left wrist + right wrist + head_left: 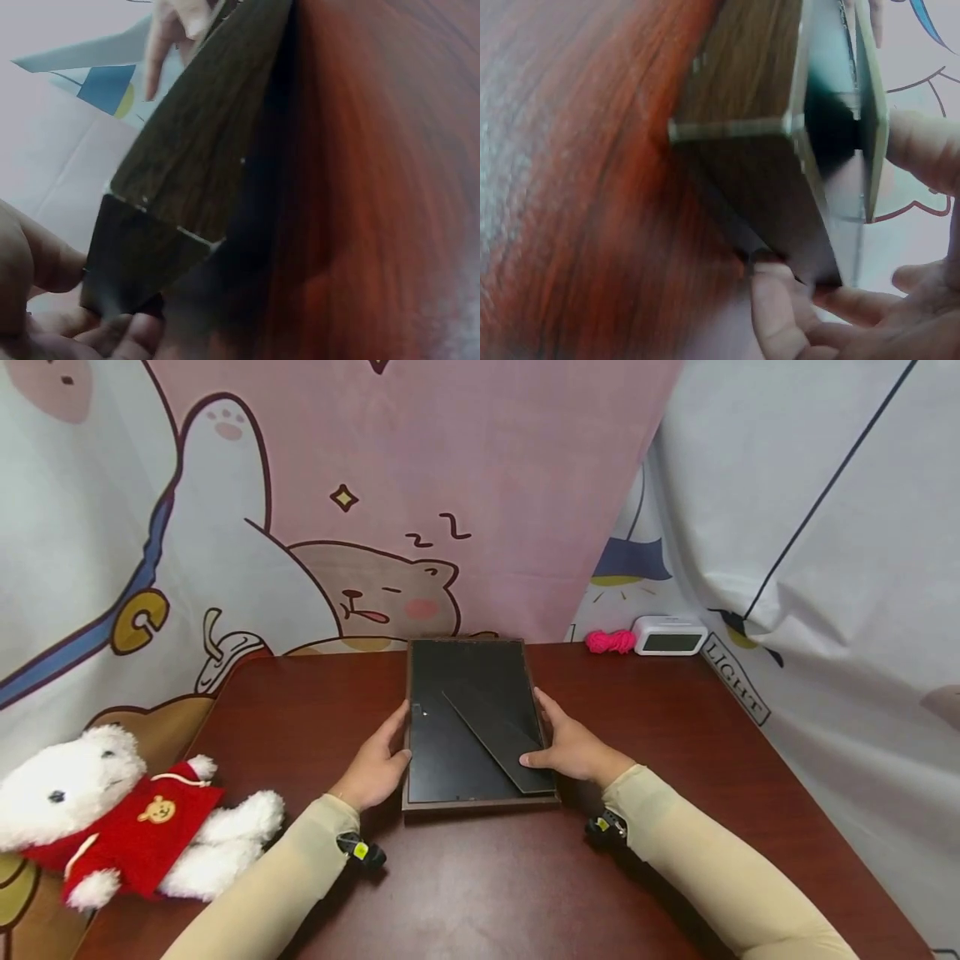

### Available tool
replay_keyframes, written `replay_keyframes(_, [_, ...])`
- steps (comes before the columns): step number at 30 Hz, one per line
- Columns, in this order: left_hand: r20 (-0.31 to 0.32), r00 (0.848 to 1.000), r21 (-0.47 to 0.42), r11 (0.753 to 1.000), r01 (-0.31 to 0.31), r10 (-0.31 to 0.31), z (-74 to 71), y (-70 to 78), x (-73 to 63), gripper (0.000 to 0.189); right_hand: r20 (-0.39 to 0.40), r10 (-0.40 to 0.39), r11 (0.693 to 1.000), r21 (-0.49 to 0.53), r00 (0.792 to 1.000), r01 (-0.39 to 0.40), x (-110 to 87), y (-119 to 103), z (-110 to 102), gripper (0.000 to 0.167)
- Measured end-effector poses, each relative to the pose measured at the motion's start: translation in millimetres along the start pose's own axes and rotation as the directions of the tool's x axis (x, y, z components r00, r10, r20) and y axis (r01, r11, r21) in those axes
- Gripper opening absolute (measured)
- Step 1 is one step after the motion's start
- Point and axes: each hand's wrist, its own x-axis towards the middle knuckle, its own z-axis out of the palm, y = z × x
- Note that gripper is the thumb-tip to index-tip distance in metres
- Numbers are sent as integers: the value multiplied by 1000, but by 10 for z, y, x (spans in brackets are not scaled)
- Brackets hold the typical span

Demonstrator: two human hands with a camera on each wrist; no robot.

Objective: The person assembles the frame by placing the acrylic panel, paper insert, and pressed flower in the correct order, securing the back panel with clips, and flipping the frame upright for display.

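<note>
A picture frame (465, 768) with a dark back and brown wood-grain sides lies face down between the two hands. Its stand leg (495, 735) runs slantwise across the back and sticks up a little from it. On the left side, the left hand (377, 768) grips the frame, thumb at the top edge and fingertips (139, 334) curled beneath. Opposite it, the right hand (573, 745) holds the other side, its thumb on the stand leg and its fingers (776, 307) under the frame's edge. The frame's front is hidden.
A white plush bear (67, 785) in a red hoodie lies at the table's left edge. At the back right, a bundle of pink yarn (609, 642) sits beside a white digital clock (670, 637). A printed curtain (510, 485) hangs behind the reddish-brown table (480, 893).
</note>
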Motion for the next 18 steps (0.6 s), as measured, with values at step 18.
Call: replay_keyframes(18, [-73, 987, -43, 989, -145, 141, -60, -67, 70, 85, -79, 1, 997, -72, 997, -7, 120, -63, 42, 138])
